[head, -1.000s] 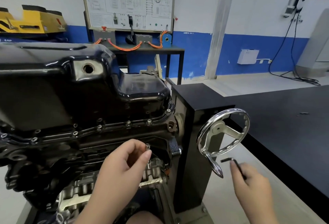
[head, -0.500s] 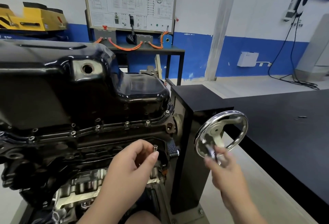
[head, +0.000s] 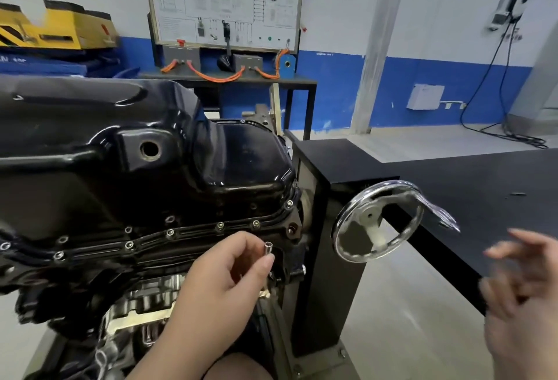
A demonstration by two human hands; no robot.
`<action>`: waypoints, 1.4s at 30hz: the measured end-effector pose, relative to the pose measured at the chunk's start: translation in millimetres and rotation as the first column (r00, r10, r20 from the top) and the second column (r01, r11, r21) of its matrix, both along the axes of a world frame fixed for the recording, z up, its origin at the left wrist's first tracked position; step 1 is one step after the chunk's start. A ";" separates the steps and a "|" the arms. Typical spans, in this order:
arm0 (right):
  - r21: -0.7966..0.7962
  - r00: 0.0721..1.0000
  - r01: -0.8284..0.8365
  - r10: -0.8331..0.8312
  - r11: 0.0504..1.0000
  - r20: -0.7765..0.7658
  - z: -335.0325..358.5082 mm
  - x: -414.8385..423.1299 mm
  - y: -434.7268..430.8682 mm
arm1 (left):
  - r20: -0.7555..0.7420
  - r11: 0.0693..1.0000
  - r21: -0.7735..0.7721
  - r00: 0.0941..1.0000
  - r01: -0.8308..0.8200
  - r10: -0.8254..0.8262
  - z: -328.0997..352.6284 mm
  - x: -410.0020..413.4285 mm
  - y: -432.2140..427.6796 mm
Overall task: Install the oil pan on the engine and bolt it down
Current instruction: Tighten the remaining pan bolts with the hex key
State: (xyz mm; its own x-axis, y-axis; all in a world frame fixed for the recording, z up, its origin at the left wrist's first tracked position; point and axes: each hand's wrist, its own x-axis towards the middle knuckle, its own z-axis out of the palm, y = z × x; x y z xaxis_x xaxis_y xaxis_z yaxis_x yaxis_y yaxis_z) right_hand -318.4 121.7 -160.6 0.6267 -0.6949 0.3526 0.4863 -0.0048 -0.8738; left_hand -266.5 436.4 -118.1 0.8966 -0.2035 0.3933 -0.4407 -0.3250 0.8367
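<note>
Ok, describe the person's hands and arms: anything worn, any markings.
Both are bare. The left hand has no glove, ring or watch, and its forearm shows no sleeve down to the frame edge. The right hand is ungloved too, with no sleeve at the wrist; motion blur hides finer detail.

Left hand (head: 223,286) pinches small silver bolt (head: 268,248) just below glossy black oil pan (head: 120,174) flange. Right hand (head: 525,298) blurred, near chrome handwheel (head: 377,222).
</note>
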 end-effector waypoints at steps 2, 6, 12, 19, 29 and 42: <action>-0.064 0.997 0.071 -0.068 0.995 0.041 7.4 -4.2 19.9 | -0.008 1.000 0.009 1.000 0.007 -0.007 -4.1 -1.2 2.6; 0.067 0.994 0.105 -0.107 0.992 0.021 -0.9 -0.1 42.3 | -0.013 1.000 0.008 1.000 0.001 -0.001 -11.7 -2.4 3.7; 0.009 0.978 0.101 -0.097 0.995 -0.187 -29.0 2.8 46.7 | -0.024 0.999 0.024 0.999 0.030 -0.029 -17.3 -0.8 -1.2; 0.022 0.963 0.049 -0.041 0.999 -0.268 -41.8 8.1 51.9 | -0.032 1.000 0.016 0.999 0.024 -0.023 -24.4 -0.3 -3.6; -0.025 0.907 0.105 -0.106 0.994 -0.407 -56.8 10.1 54.5 | -0.052 1.000 0.024 0.999 0.005 -0.004 -29.2 -0.1 -1.2; 0.275 0.697 -0.204 0.337 0.940 -0.633 -47.4 53.6 82.0 | -0.080 0.999 0.021 0.996 0.028 -0.026 -36.2 0.4 -5.7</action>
State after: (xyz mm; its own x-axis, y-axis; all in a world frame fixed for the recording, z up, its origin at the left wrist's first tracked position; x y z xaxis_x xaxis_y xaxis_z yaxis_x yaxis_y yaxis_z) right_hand -264.8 203.7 -208.0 0.8213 -0.4638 -0.3323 -0.2604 0.2135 -0.9416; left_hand -266.1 430.7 -154.3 0.9188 -0.2361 0.3162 -0.3822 -0.3329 0.8620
